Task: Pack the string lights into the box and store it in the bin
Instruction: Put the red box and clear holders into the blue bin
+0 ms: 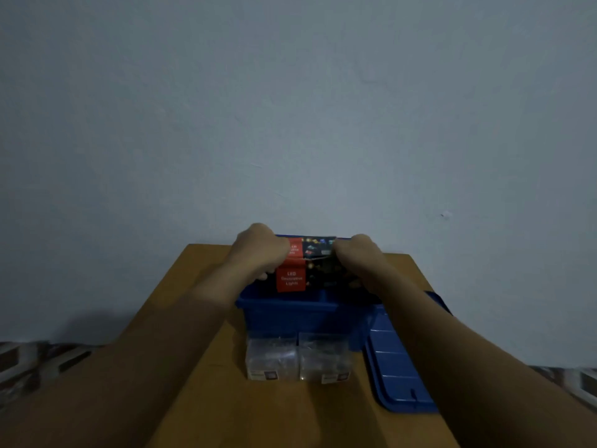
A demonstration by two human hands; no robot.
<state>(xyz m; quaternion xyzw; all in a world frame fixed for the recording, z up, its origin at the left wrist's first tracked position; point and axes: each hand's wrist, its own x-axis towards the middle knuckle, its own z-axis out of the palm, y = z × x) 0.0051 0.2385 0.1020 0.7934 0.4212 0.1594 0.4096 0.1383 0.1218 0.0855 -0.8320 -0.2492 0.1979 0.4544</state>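
A dark box of LED string lights [311,270] with a red label sits partly inside the blue bin [300,313] at the far end of the wooden table [200,350]. My left hand [258,250] grips the box's left end. Its right end is gripped by my right hand [358,257]. The fingers of both hands curl over the box's top edge. The string lights themselves are hidden from view.
Two clear plastic packs [271,357] [324,355] stand side by side against the bin's near wall. The bin's blue lid [397,367] lies flat to the right. A bare wall rises right behind the table. Patterned fabric shows at both lower corners.
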